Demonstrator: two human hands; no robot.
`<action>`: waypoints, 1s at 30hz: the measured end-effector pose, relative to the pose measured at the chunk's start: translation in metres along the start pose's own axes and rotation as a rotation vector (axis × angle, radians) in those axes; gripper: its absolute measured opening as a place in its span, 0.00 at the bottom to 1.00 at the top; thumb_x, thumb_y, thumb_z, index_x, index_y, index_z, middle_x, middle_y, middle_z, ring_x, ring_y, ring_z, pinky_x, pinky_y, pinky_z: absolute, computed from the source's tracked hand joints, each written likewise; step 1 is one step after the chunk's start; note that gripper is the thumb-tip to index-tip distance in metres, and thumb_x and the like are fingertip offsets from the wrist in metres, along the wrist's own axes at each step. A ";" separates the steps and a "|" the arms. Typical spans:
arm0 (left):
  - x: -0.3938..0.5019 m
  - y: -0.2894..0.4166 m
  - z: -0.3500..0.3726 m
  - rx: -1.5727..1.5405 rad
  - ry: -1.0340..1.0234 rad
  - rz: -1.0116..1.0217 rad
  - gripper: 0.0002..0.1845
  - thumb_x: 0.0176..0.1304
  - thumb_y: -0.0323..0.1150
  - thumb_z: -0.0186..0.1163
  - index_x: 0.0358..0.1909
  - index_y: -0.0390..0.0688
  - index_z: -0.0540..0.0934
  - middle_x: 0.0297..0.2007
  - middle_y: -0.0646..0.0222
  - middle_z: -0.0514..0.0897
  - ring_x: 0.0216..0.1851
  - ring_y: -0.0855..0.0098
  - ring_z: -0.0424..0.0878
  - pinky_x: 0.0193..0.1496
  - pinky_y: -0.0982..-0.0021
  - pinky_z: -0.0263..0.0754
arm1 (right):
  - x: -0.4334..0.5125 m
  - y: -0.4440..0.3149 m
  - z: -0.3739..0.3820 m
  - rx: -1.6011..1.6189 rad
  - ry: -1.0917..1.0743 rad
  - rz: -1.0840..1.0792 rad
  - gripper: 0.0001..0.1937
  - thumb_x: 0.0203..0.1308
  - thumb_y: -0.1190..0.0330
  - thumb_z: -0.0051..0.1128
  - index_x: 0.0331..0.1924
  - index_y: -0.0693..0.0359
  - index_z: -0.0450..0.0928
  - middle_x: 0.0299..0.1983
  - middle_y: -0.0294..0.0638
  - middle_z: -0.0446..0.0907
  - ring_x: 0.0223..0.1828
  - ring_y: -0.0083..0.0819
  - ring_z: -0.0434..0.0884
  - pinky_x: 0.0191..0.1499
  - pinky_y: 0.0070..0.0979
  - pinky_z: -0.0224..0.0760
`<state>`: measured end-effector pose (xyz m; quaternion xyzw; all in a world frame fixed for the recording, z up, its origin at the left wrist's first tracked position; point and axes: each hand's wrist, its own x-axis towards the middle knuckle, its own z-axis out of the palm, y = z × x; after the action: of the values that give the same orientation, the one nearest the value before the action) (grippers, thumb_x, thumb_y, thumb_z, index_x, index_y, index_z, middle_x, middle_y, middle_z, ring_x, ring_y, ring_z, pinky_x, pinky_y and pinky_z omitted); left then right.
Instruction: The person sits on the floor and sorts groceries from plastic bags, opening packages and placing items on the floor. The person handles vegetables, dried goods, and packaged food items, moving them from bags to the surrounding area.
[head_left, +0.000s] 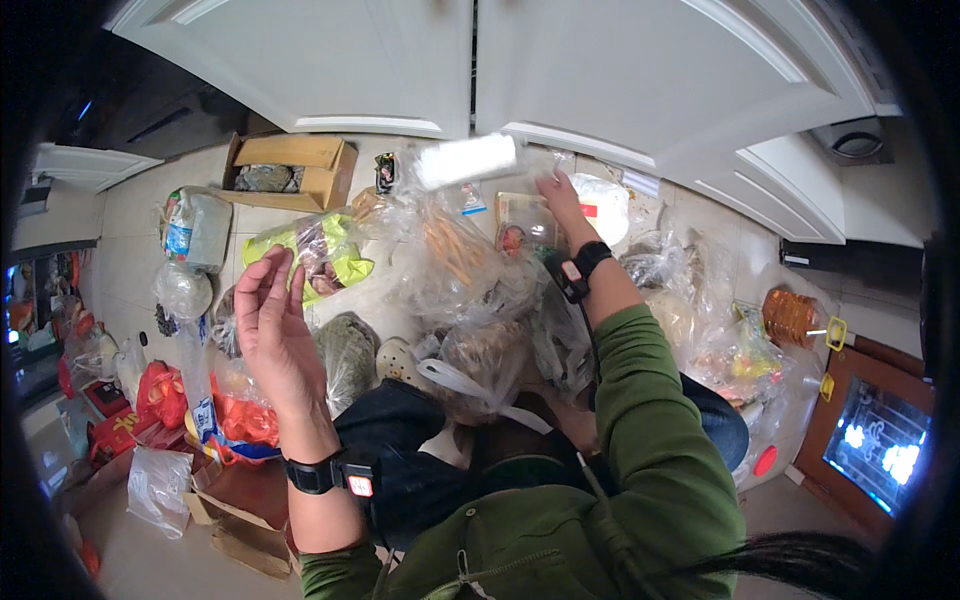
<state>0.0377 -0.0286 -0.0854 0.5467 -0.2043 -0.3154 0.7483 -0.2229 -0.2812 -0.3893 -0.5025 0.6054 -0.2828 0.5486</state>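
My right hand (561, 201) pinches the end of a clear plastic package (465, 163), which is blurred and has a bright white part inside. The package stretches leftward above the floor, in front of the white cabinet doors. My left hand (279, 337) is raised with nothing in it, fingers loosely spread and palm turned inward. Beyond its fingers lies a yellow-green bag (341, 238) with dark reddish contents. Clear bags with tan sticks (454, 244) lie between my hands. Beneath my right forearm is a clear plastic container (536, 232), partly hidden.
An open cardboard box (330, 176) stands by the cabinets (645, 67). A bag of green dried material (345, 360) and a pale clog (397, 360) are near my knees. An orange-brown bottle (791, 318) lies right. Red bags (161, 394) and a torn carton (244, 495) sit left.
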 end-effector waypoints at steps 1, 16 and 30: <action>0.001 -0.002 0.002 0.013 0.002 -0.010 0.12 0.62 0.23 0.50 0.47 0.38 0.71 0.52 0.59 0.74 0.56 0.66 0.71 0.62 0.64 0.63 | -0.001 0.016 -0.015 -0.369 0.003 -0.130 0.28 0.55 0.61 0.56 0.58 0.65 0.64 0.52 0.47 0.73 0.51 0.40 0.74 0.54 0.34 0.68; -0.002 -0.022 0.026 0.113 -0.130 -0.171 0.06 0.63 0.25 0.51 0.41 0.39 0.74 0.41 0.64 0.79 0.43 0.70 0.78 0.52 0.69 0.70 | -0.034 0.103 -0.063 -0.580 0.301 0.211 0.33 0.47 0.48 0.60 0.45 0.71 0.69 0.39 0.59 0.79 0.41 0.52 0.78 0.46 0.40 0.69; -0.030 -0.021 0.037 0.490 -0.488 -0.086 0.07 0.59 0.29 0.54 0.39 0.40 0.75 0.37 0.66 0.79 0.39 0.72 0.78 0.44 0.71 0.72 | -0.081 0.024 -0.063 -0.731 0.108 -0.161 0.16 0.59 0.62 0.48 0.40 0.66 0.78 0.42 0.53 0.77 0.39 0.49 0.76 0.43 0.41 0.67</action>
<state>-0.0134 -0.0378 -0.0923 0.6268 -0.4233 -0.4097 0.5099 -0.2979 -0.2122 -0.3648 -0.6956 0.6529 -0.1162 0.2764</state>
